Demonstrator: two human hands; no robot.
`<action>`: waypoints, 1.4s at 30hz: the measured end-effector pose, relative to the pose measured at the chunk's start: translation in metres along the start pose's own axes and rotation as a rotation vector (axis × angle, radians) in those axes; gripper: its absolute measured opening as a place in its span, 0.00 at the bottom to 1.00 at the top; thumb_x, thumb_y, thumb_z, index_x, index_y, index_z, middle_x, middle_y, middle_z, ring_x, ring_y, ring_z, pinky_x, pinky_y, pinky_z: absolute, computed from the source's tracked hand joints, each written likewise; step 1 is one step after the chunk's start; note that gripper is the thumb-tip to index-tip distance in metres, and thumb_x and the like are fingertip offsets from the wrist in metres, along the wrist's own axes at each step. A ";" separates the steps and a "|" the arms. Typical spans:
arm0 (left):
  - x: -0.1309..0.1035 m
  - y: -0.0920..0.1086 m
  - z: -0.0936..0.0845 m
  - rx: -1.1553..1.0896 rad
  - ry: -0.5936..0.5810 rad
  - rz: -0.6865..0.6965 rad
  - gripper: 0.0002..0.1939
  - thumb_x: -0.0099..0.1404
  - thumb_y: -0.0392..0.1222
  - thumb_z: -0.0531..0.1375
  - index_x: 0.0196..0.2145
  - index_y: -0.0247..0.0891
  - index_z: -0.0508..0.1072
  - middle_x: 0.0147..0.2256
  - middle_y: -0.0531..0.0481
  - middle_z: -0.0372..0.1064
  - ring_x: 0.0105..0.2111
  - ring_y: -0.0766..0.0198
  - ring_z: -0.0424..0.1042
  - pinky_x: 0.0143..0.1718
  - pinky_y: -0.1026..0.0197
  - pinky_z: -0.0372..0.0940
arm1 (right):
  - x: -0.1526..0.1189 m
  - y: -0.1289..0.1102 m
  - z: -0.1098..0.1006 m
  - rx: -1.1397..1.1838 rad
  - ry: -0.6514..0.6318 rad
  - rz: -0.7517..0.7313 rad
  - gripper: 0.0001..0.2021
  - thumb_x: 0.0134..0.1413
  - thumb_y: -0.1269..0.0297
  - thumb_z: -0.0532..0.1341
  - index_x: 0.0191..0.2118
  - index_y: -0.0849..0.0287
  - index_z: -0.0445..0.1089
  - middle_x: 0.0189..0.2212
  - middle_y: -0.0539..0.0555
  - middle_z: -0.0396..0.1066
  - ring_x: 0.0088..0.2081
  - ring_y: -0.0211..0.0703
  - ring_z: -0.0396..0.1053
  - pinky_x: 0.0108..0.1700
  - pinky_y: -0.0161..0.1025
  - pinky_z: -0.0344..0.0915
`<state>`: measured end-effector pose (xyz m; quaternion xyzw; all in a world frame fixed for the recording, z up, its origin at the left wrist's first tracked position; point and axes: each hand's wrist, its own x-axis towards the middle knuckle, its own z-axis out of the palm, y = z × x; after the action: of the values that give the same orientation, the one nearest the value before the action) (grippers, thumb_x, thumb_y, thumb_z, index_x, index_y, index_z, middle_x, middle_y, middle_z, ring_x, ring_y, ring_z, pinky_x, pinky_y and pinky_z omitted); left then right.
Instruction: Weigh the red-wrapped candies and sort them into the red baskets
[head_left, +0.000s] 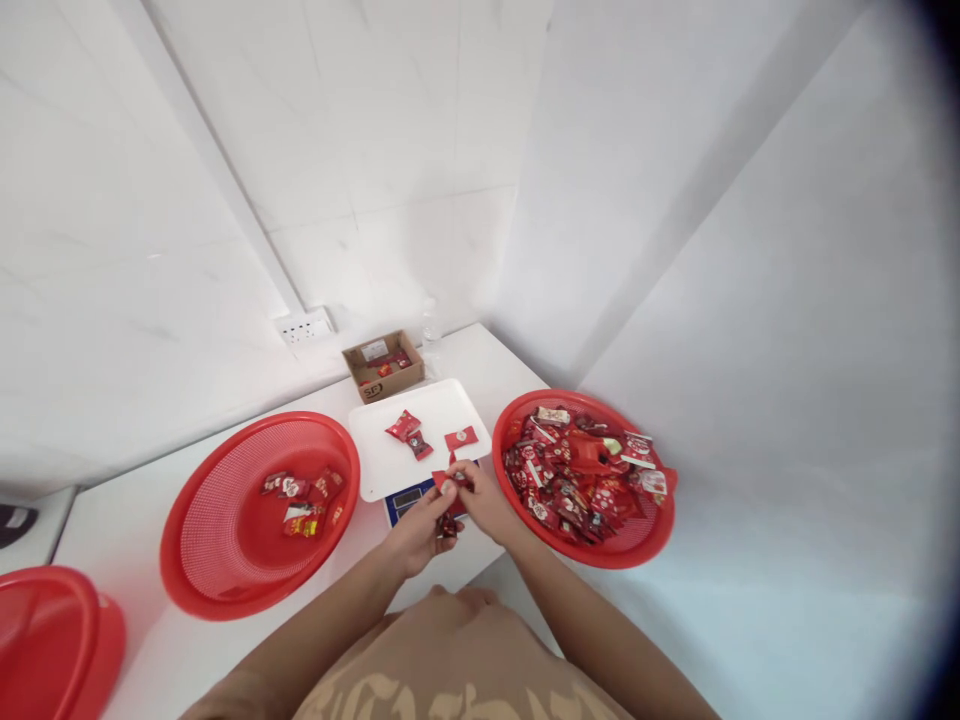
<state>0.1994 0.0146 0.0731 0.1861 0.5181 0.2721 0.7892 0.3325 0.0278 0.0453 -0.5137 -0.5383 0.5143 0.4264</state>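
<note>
My left hand (418,532) is closed on red wrapped candies (448,526), partly hidden by the fingers. Against it, my right hand (480,497) pinches a small red wrapped candy (440,479), and the fingertips of both hands meet there. Both hands are over the front edge of a scale (406,499) with a blue body and dark display. On top of the scale lies a white tray (379,440). A few red candies (405,425) rest on the tray, with a flat red packet (461,437) near its right side.
To the right, a red basket (517,405) is heaped with wrapped candies. Another red basket (196,520) at left holds several candies, and part of a third red container (56,590) shows lower left. A cardboard box (390,382) and a clear bottle (430,325) stand by the wall.
</note>
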 end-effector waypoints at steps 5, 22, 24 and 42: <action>0.018 -0.003 -0.017 -0.183 0.161 -0.069 0.11 0.61 0.48 0.59 0.32 0.37 0.67 0.20 0.56 0.64 0.17 0.73 0.64 0.17 0.72 0.60 | 0.012 0.010 0.023 -0.119 -0.031 0.021 0.10 0.50 0.66 0.51 0.38 0.55 0.66 0.30 0.47 0.68 0.31 0.39 0.64 0.37 0.38 0.61; 0.054 0.063 -0.024 -0.069 0.166 0.137 0.10 0.60 0.47 0.59 0.34 0.38 0.67 0.25 0.53 0.68 0.19 0.72 0.67 0.18 0.71 0.62 | 0.040 0.029 -0.003 -0.232 0.040 0.026 0.15 0.49 0.66 0.50 0.42 0.55 0.67 0.25 0.47 0.66 0.24 0.38 0.60 0.31 0.36 0.59; 0.059 0.067 -0.022 -0.073 0.180 0.144 0.10 0.61 0.47 0.58 0.35 0.37 0.67 0.25 0.53 0.69 0.19 0.72 0.67 0.20 0.70 0.64 | 0.037 0.029 -0.005 -0.208 0.049 0.043 0.14 0.49 0.65 0.50 0.41 0.55 0.67 0.21 0.46 0.63 0.21 0.37 0.57 0.28 0.35 0.58; -0.001 0.009 -0.067 -0.128 0.278 -0.031 0.03 0.63 0.37 0.56 0.33 0.35 0.69 0.23 0.51 0.68 0.20 0.70 0.69 0.20 0.69 0.67 | -0.031 0.038 -0.170 -0.744 0.451 0.247 0.26 0.52 0.66 0.54 0.59 0.56 0.59 0.60 0.61 0.54 0.57 0.54 0.59 0.54 0.49 0.57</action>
<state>0.1353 0.0219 0.0525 0.0881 0.6068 0.3155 0.7243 0.5081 0.0148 0.0276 -0.7916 -0.5148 0.2082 0.2549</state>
